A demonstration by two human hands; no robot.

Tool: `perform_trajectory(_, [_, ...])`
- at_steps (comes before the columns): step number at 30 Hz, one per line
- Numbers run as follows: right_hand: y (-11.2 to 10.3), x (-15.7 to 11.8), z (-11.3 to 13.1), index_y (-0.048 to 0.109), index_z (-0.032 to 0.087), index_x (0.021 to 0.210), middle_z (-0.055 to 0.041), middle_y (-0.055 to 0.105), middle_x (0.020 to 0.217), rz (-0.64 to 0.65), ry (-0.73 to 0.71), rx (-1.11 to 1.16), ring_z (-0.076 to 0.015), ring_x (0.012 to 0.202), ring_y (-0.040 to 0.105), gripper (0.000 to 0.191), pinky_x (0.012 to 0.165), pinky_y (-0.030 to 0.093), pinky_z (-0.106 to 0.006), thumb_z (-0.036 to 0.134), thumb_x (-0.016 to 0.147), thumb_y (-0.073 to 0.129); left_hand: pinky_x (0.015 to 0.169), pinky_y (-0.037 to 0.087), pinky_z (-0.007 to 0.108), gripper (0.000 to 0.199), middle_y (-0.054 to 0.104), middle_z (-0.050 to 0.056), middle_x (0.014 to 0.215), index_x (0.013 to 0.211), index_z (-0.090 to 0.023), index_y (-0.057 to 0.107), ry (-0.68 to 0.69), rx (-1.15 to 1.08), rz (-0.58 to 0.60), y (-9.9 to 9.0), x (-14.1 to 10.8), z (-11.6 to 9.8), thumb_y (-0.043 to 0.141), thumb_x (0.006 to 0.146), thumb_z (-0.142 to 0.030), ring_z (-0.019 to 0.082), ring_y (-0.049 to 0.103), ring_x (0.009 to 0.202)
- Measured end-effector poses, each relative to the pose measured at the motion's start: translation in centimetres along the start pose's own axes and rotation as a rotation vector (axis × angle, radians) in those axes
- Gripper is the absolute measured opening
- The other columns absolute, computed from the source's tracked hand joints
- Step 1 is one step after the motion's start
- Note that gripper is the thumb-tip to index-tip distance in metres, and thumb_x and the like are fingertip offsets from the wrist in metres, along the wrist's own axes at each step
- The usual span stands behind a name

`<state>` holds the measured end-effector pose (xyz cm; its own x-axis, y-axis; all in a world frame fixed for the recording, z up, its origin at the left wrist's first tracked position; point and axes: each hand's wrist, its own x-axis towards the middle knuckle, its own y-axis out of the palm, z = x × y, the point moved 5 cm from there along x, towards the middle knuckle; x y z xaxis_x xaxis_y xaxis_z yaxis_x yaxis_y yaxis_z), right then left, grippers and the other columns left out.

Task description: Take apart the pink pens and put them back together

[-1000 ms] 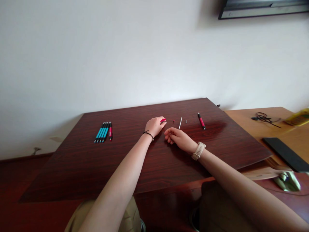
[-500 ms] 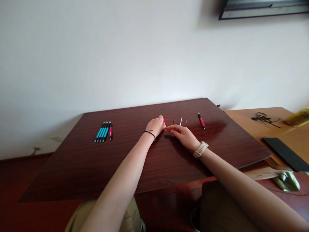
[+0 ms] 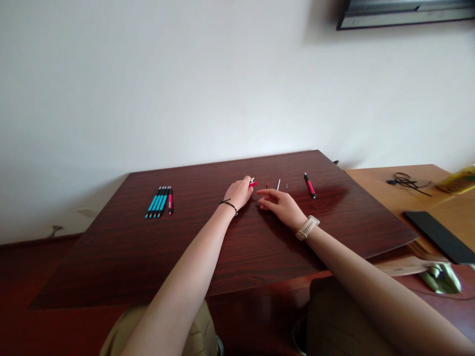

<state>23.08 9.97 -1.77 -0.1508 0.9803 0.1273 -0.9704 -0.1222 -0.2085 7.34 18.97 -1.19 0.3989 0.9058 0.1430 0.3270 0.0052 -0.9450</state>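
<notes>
Pinching a short red pen part point(image 3: 253, 184) at its fingertips, the left hand point(image 3: 240, 192) rests on the dark tabletop point(image 3: 260, 237); the right hand point(image 3: 281, 203), just beside it, is loosely spread and holds nothing, forefinger extended toward the part. Beyond the right hand's fingertips lie a tiny red piece point(image 3: 266, 186), a thin white refill point(image 3: 278, 184) and a small dark bit point(image 3: 286, 186). A steady pinch with wrists planted seems wise, since these bits could roll.
</notes>
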Motion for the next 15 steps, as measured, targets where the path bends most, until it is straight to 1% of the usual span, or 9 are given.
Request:
perform_trajectory(3, [-0.6, 0.3, 0.3, 0.076, 0.020, 0.110, -0.0083, 0.081, 0.106, -0.039, -0.056, 0.024, -0.0237, 0.100, 0.076, 0.028, 0.097, 0.059, -0.040, 0.038, 0.088, 0.080, 0.088, 0.054, 0.035, 0.019, 0.079, 0.012, 0.105, 0.127, -0.023, 0.054, -0.038, -0.119, -0.072, -0.2, 0.1, 0.5, 0.047, 0.109, -0.026, 0.029, 0.078, 0.100])
perform_trajectory(6, [-1.7, 1.1, 0.5, 0.077, 0.019, 0.103, -0.0089, 0.081, 0.106, -0.067, -0.085, 0.006, -0.0240, 0.101, 0.076, 0.026, 0.098, 0.058, -0.041, 0.041, 0.088, 0.080, 0.086, 0.053, 0.034, 0.016, 0.078, 0.012, 0.105, 0.125, -0.022, 0.051, -0.040, -0.205, -0.096, -0.2, 0.3, 0.7, 0.047, 0.110, -0.028, 0.028, 0.076, 0.099])
perform_trajectory(11, [-4.0, 3.6, 1.1, 0.079, 0.019, 0.098, -0.0083, 0.081, 0.096, -0.139, -0.104, -0.135, -0.0241, 0.092, 0.075, 0.024, 0.090, 0.059, -0.040, 0.040, 0.087, 0.079, 0.086, 0.053, 0.034, 0.016, 0.077, 0.011, 0.107, 0.123, -0.022, 0.051, -0.030, -0.272, -0.114, 0.0, 0.4, 0.9, 0.053, 0.109, -0.029, 0.026, 0.075, 0.097])
perform_trajectory(15, [-4.7, 5.6, 1.4, 0.079, 0.019, 0.097, -0.0079, 0.081, 0.094, -0.187, -0.119, -0.171, -0.0237, 0.085, 0.075, 0.020, 0.084, 0.059, -0.039, 0.035, 0.087, 0.077, 0.084, 0.052, 0.031, 0.014, 0.077, 0.006, 0.102, 0.117, -0.024, 0.056, -0.010, -0.342, -0.122, 0.2, 0.5, 0.9, 0.058, 0.107, -0.034, 0.022, 0.074, 0.091])
